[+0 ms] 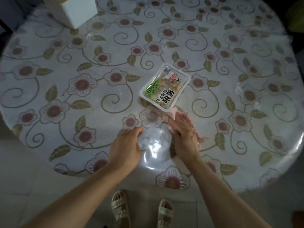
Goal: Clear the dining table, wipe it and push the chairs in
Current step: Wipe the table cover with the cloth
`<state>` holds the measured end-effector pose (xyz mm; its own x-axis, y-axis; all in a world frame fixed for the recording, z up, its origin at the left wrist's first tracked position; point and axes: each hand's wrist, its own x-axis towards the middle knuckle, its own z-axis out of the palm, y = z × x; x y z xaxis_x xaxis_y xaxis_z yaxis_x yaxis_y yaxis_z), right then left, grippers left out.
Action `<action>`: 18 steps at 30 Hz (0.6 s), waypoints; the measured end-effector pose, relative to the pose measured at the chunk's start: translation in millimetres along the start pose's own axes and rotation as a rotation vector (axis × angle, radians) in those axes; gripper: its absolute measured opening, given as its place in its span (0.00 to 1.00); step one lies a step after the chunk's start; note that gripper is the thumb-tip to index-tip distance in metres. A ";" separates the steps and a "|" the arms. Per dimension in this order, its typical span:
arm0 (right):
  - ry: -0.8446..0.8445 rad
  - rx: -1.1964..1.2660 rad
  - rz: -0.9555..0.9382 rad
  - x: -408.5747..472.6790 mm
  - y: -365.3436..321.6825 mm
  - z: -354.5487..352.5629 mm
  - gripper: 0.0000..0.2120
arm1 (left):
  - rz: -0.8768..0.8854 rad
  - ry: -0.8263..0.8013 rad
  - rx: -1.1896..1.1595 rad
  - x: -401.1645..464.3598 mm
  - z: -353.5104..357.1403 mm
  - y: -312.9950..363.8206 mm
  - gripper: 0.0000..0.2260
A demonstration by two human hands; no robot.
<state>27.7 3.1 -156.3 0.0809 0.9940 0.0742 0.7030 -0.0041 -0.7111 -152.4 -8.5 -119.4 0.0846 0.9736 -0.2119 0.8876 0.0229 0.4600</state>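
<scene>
A round dining table point(65, 79) carries a flower-patterned cloth under clear plastic. Near its middle lies a sealed snack tray point(165, 87) with green and tan contents and a printed label. A pink cloth point(171, 115) lies just below the tray and touches its near corner. My right hand point(184, 134) presses flat on the pink cloth with straight fingers. My left hand point(125, 149) rests on the table near the front edge, fingers curled down against the surface and holding nothing. Part of the cloth is hidden under my right hand.
A white box point(72, 10) stands at the table's far left edge. My feet in sandals point(121, 209) stand on a tiled floor just in front of the table. A dark object sits past the table's right edge.
</scene>
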 end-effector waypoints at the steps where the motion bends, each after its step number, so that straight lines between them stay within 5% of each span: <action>1: -0.006 0.006 -0.040 -12.0 -4.1 5.9 0.19 | 0.004 -0.003 0.002 -0.5 -0.8 -0.5 0.21; 7: -0.251 0.006 -0.297 -81.4 -21.5 12.2 0.18 | 0.024 -0.040 0.022 -0.2 -1.7 0.6 0.21; 9: -0.350 -0.129 -0.227 -70.2 -13.7 -4.6 0.21 | 0.031 -0.025 0.030 -0.8 -0.6 -1.5 0.21; 14: -0.034 -0.185 0.085 14.1 12.7 -19.7 0.23 | 0.032 0.012 0.041 0.8 1.3 -4.3 0.20; 18: -0.058 -0.117 0.020 -21.0 -7.0 23.5 0.28 | 0.038 0.010 0.032 2.7 4.9 -8.6 0.18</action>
<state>4.5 -15.1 -169.4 0.0571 0.9982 0.0183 0.7795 -0.0331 -0.6255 -157.6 -7.2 -128.2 0.1139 0.9759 -0.1862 0.8978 -0.0208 0.4400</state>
